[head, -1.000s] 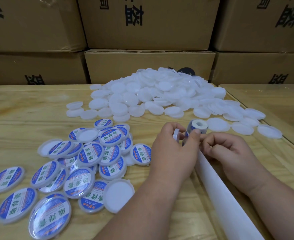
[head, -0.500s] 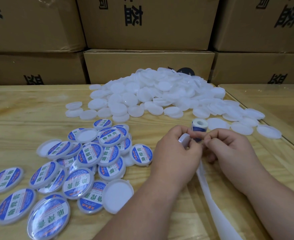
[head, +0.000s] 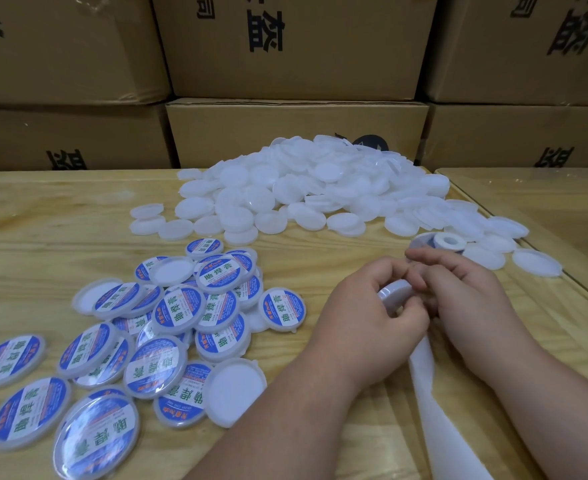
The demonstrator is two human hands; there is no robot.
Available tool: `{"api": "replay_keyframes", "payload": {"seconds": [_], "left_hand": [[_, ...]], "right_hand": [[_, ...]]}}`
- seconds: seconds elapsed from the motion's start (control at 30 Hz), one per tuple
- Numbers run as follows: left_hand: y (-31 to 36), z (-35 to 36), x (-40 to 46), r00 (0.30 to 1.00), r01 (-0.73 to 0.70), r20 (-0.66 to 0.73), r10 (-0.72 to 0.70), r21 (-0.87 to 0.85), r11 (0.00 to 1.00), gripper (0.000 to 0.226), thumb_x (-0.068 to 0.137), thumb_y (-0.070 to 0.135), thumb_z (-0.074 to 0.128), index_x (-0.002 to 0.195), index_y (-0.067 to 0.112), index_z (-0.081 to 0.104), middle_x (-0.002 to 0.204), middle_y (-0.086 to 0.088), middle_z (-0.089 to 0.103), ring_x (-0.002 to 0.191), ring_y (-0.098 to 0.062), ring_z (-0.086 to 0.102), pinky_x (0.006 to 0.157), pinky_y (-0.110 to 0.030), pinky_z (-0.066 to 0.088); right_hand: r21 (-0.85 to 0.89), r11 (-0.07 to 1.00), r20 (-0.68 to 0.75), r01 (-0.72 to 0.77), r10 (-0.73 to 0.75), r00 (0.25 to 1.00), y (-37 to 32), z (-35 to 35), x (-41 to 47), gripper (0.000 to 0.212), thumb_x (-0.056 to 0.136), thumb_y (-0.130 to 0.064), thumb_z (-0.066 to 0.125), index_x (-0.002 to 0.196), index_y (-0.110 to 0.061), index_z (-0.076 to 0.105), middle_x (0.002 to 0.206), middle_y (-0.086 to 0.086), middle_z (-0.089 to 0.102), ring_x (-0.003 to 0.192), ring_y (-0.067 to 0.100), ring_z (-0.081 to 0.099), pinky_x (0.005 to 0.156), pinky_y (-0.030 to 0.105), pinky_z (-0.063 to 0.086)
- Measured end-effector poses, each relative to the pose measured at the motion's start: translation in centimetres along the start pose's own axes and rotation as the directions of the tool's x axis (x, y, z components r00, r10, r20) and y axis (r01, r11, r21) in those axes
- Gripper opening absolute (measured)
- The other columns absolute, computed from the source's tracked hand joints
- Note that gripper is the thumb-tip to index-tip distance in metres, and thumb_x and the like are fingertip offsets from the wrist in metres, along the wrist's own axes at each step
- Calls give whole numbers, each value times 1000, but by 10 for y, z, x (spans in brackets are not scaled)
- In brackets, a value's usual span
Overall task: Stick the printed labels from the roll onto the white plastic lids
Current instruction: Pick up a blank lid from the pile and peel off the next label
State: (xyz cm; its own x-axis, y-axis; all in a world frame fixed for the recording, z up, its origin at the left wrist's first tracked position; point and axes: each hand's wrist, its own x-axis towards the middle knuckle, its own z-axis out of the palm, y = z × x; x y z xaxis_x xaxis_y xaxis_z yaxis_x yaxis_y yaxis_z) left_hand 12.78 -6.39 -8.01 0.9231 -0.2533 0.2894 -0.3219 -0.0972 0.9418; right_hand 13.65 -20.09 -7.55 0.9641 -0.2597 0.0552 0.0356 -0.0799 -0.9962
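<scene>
My left hand (head: 365, 323) grips a blank white lid (head: 394, 293) on edge, low over the table. My right hand (head: 469, 306) meets it from the right, fingers curled onto the lid's face; whatever lies under those fingers is hidden. The small label roll (head: 449, 242) lies on the table just beyond my right hand, with no hand on it. A white backing strip (head: 427, 393) comes out from between my hands and runs toward me. A big heap of blank lids (head: 320, 188) sits at the back. Labelled lids (head: 181, 313), blue and white, lie scattered at the left.
Stacked cardboard boxes (head: 296, 133) wall off the far side of the wooden table (head: 43, 237). A second table surface (head: 545, 202) adjoins at the right, with a seam between them. A few labelled-pile lids lie face down, showing white.
Both hands have drawn toward me, away from the label roll, which now lies alone behind them. The lid has come closer between the two hands, and the backing strip has shifted.
</scene>
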Motion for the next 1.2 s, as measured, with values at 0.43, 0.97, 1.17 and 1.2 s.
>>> {"api": "replay_keyframes", "payload": {"seconds": [0.43, 0.97, 1.17, 1.2], "left_hand": [[-4, -1, 6, 991, 47, -123, -52, -39, 998, 17, 88, 20, 61, 86, 37, 62, 84, 16, 70, 78, -9, 66, 69, -31, 58], [-3, -4, 7, 973, 127, -190, -132, -42, 991, 22, 84, 37, 75, 97, 45, 58, 94, 24, 70, 80, -9, 66, 64, -18, 53], [-5, -7, 8, 976, 108, -192, -105, 6, 994, 14, 90, 27, 72, 92, 35, 61, 87, 36, 65, 74, 11, 61, 60, -6, 44], [-5, -7, 8, 975, 109, -196, -106, 1, 994, 14, 90, 26, 72, 92, 35, 61, 87, 36, 65, 75, 11, 61, 61, -6, 44]], "right_hand": [[-99, 992, 230, 82, -57, 972, -3, -6, -7, 43, 101, -30, 56, 86, 9, 68, 75, 35, 60, 65, 23, 54, 61, 33, 42], [-52, 999, 203, -3, 14, 979, -2, -4, -4, 22, 94, 1, 56, 79, -1, 72, 84, 4, 79, 77, 14, 73, 69, 28, 52], [-71, 996, 186, 57, -43, 982, -1, -3, -4, 18, 92, -1, 64, 80, -8, 76, 83, 20, 74, 75, 21, 64, 73, 35, 49], [-71, 996, 201, 62, -46, 978, -1, -3, -4, 18, 91, 1, 65, 81, -9, 76, 80, 19, 73, 73, 20, 61, 70, 32, 49]]}}
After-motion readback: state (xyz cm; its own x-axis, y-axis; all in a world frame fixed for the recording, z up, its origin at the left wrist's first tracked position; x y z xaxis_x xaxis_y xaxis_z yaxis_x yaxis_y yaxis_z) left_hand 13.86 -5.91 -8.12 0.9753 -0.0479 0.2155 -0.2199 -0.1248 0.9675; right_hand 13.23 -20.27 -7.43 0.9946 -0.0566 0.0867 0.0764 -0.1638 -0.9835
